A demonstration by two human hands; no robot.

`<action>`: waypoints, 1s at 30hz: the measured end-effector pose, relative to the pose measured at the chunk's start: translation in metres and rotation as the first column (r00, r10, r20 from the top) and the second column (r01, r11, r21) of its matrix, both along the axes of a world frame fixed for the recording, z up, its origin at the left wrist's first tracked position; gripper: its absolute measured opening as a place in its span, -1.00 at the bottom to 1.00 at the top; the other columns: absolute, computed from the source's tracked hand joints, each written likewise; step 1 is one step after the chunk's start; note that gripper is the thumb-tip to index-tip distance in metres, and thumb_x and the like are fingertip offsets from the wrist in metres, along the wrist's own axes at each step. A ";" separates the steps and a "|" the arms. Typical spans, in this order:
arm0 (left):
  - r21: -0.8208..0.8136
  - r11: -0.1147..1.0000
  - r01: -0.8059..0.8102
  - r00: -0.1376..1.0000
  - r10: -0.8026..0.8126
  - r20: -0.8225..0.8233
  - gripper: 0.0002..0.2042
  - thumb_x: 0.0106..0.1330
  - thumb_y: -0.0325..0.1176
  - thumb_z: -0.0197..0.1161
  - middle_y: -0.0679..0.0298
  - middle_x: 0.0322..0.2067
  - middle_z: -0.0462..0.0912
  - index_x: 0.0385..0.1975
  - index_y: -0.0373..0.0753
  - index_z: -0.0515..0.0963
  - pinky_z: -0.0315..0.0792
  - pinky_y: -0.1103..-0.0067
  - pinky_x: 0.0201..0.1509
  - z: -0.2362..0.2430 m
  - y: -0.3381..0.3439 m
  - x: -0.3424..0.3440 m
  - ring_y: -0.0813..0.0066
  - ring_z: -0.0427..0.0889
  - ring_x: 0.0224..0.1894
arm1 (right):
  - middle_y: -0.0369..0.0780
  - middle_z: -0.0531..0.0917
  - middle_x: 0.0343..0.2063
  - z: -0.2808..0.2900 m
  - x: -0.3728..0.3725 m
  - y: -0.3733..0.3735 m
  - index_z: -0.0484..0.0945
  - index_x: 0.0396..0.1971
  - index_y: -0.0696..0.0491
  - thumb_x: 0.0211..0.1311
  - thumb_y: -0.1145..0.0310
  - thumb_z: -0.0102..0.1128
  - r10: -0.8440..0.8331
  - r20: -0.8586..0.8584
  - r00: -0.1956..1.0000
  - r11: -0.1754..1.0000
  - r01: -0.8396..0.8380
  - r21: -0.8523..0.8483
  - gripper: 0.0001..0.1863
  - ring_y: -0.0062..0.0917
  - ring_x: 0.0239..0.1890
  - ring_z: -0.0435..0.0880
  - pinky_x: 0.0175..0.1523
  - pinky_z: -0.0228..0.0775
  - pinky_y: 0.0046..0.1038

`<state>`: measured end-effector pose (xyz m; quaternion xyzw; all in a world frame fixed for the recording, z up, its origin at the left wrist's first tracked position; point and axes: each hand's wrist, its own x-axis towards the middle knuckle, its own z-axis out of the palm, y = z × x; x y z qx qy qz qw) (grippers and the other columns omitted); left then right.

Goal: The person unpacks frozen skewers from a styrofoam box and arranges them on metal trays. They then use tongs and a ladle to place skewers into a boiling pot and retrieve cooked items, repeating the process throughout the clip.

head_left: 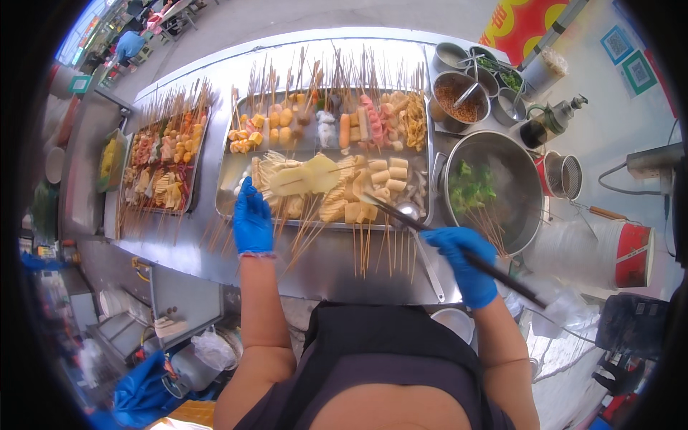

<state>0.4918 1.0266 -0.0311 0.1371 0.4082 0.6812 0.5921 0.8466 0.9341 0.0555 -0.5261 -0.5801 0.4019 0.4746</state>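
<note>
My left hand [253, 221], in a blue glove, is over the near left edge of the large metal tray [223, 165]. Its fingers stretch forward, and I see nothing held in them. To its right, flat pale skewered slices [307, 176] lie across the other food. In my right hand [467, 264], also gloved in blue, is a long dark stick-like tool [412, 223]. The tool slants forward and left, its tip over the tray near some tofu-like skewered pieces [360, 213]. Skewer sticks [365, 251] project toward me over the tray's near edge.
A round pot [446, 188] of liquid at the right holds green leafy skewers [471, 188]. Beyond it are a bowl of reddish-brown sauce [455, 100] and a dark pump bottle [548, 125]. A second skewer tray [193, 186] sits left. A ladle [430, 272] overhangs the counter.
</note>
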 end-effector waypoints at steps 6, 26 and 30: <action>0.025 0.999 -0.032 0.998 0.033 -0.047 -0.65 0.31 -0.24 -0.01 0.51 -0.19 0.58 0.09 -0.12 0.34 0.39 0.82 -0.27 -0.002 -0.001 -0.026 0.78 0.54 -0.22 | -0.22 0.58 -0.25 -0.012 -0.039 0.004 0.53 -0.22 0.12 0.12 0.53 0.09 0.239 -0.297 0.924 0.878 -0.336 -0.341 -0.80 -0.58 -0.22 0.55 -0.16 0.39 -0.63; -0.045 0.992 -0.121 0.903 0.092 -0.419 -0.73 0.29 -0.29 0.05 0.36 -0.25 0.56 -0.08 -0.24 0.48 0.37 0.69 -0.14 0.006 -0.039 -0.016 0.64 0.49 -0.25 | -0.21 0.61 -0.25 -0.038 -0.016 -0.025 0.56 -0.26 0.07 0.05 0.58 0.14 0.028 0.213 0.977 0.997 -0.041 0.058 -0.78 -0.45 -0.15 0.57 -0.08 0.43 -0.55; -0.012 0.992 -0.129 0.898 0.112 -0.425 -0.73 0.30 -0.31 0.03 0.33 -0.22 0.57 -0.07 -0.24 0.46 0.40 0.70 -0.15 0.004 -0.038 -0.017 0.67 0.52 -0.26 | -0.19 0.61 -0.24 -0.037 -0.018 -0.026 0.55 -0.26 0.08 0.06 0.58 0.13 0.034 0.197 0.980 0.997 -0.047 0.061 -0.79 -0.45 -0.16 0.58 -0.09 0.43 -0.56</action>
